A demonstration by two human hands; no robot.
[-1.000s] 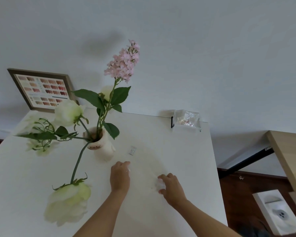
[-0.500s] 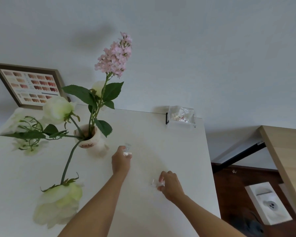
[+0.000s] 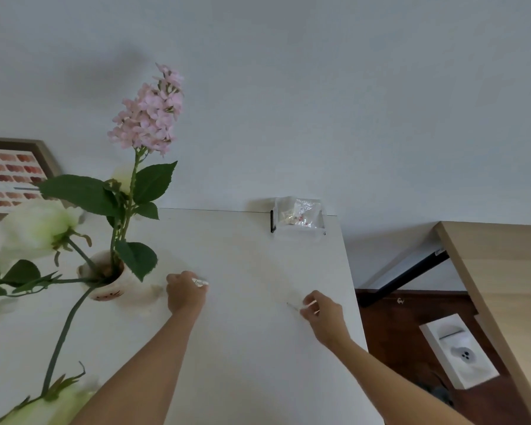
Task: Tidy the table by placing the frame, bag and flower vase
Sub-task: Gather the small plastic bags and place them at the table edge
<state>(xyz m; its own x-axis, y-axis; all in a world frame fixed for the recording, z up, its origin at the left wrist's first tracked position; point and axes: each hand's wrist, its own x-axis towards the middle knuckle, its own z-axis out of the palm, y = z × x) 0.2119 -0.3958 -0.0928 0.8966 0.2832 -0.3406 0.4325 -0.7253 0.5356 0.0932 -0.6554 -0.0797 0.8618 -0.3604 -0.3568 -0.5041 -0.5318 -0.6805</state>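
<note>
A small white flower vase [image 3: 108, 282] with pink and white flowers stands on the white table [image 3: 242, 259] at the left. A wooden frame [image 3: 11, 176] with colour swatches leans against the wall at the far left. A clear plastic bag [image 3: 299, 213] with small bits inside rests at the table's back edge against the wall. My left hand [image 3: 186, 291] is just right of the vase, closed on a small clear wrapper. My right hand [image 3: 322, 312] pinches a small clear scrap near the table's right edge.
The table's right edge drops to a dark wooden floor [image 3: 411, 329]. A light wooden tabletop [image 3: 503, 280] stands at the right. A white box [image 3: 459, 349] lies on the floor below it. Long flower stems reach toward the table's front left.
My left hand moved forward and picked up the small clear piece beside the vase. My right hand shifted right with its scrap. The view shifted right.
</note>
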